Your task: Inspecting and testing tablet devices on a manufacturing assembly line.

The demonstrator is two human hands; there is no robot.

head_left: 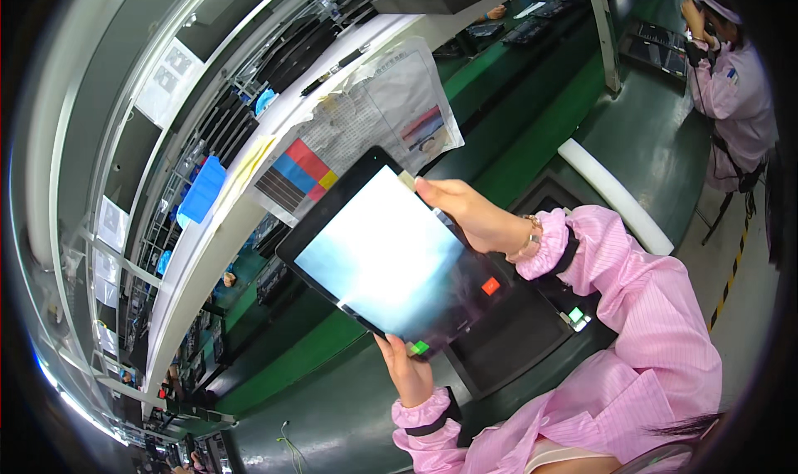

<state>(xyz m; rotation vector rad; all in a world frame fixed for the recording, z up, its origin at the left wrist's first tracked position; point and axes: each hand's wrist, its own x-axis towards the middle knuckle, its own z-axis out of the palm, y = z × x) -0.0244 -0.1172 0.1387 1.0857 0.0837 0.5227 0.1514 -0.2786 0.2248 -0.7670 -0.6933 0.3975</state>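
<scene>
A flat tablet-like screen (374,241) with a black border is held up, tilted, in front of me. Its upper part is glaring white, while the lower part is dark with a small red square and a green tab. My left hand (407,372) grips the near left edge by the green tab, thumb in front. Along the opposite edge, my right hand (475,216) holds the screen, with some fingers hidden behind it. Below the screen lies a black flat tray or panel (519,341) on the green bench.
A long white foam strip (617,195) lies on the bench to the right. Printed sheets (366,112) hang from the white shelf, which carries a pen (334,71). A blue bin (201,193) sits at the left. Another person (731,100) in pink works at the far right.
</scene>
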